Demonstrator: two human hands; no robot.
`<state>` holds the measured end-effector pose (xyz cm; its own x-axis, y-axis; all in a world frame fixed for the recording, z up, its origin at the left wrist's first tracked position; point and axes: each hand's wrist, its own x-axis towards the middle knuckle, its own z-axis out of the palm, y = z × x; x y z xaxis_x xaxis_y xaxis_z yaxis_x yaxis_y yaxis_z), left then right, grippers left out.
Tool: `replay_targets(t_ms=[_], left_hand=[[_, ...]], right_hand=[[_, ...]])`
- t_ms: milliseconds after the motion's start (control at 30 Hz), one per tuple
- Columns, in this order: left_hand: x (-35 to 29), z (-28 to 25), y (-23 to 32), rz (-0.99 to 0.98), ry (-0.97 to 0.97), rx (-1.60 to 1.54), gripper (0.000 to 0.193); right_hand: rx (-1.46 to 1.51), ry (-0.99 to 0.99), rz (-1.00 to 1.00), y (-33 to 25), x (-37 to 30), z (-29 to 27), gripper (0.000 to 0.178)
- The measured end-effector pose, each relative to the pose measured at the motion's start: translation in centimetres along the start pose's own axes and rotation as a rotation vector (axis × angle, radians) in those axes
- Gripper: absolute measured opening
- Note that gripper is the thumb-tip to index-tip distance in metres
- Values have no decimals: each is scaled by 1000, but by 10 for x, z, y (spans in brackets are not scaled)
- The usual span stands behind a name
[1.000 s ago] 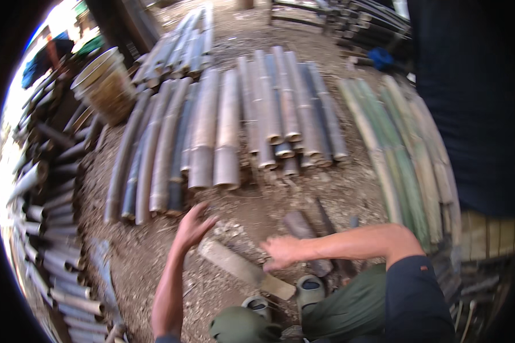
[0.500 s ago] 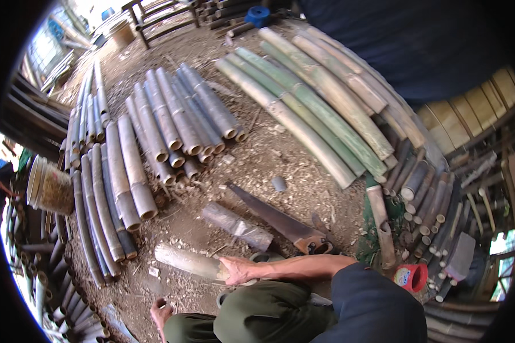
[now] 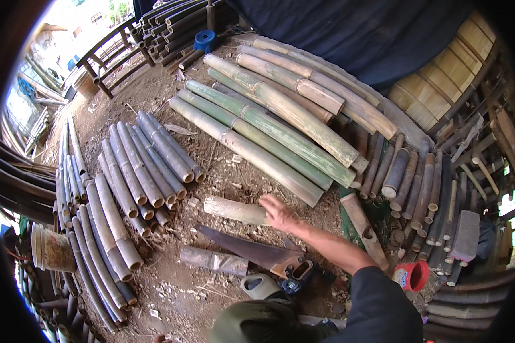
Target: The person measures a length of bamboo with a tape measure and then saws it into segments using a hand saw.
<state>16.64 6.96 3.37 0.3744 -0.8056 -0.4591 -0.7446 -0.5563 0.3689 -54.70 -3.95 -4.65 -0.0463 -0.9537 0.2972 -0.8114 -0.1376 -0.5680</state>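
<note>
Dirt ground (image 3: 223, 171) lies under me; I cannot see my left hand. My right hand (image 3: 277, 212) has its fingers spread loosely, touching the short bamboo piece (image 3: 234, 210); the handsaw (image 3: 252, 251) lies just below them.

The short bamboo piece (image 3: 234, 210) under the right hand (image 3: 278, 212) is pale, dry and matt, its skin smooth. The long bamboo poles (image 3: 269, 128) beyond it are green to yellow with a slight sheen. The grey bamboo sections (image 3: 134, 171) on the left look weathered and dull. The handsaw (image 3: 252, 251) has a dark, rust-stained metal blade and a black plastic handle. The ground (image 3: 171, 286) is rough, dusty earth. The red cup (image 3: 413, 275) near right looks like glossy plastic.
</note>
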Motion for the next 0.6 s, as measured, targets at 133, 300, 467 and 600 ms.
replay_targets(t_ms=[133, 300, 467, 600], left_hand=[[-2, -43, 0, -76, -12, 17, 50], [40, -62, 24, -113, -138, 49, 50], [34, -96, 12, -208, -166, 69, 51], [33, -108, 11, -232, -190, 72, 51]], right_hand=[[-290, 551, 109, 40, 125, -117, 53], [-315, 614, 1092, 228, 163, -265, 106], [31, 647, 995, 228, 204, -246, 113], [-164, 470, 825, 159, 215, -246, 100]])
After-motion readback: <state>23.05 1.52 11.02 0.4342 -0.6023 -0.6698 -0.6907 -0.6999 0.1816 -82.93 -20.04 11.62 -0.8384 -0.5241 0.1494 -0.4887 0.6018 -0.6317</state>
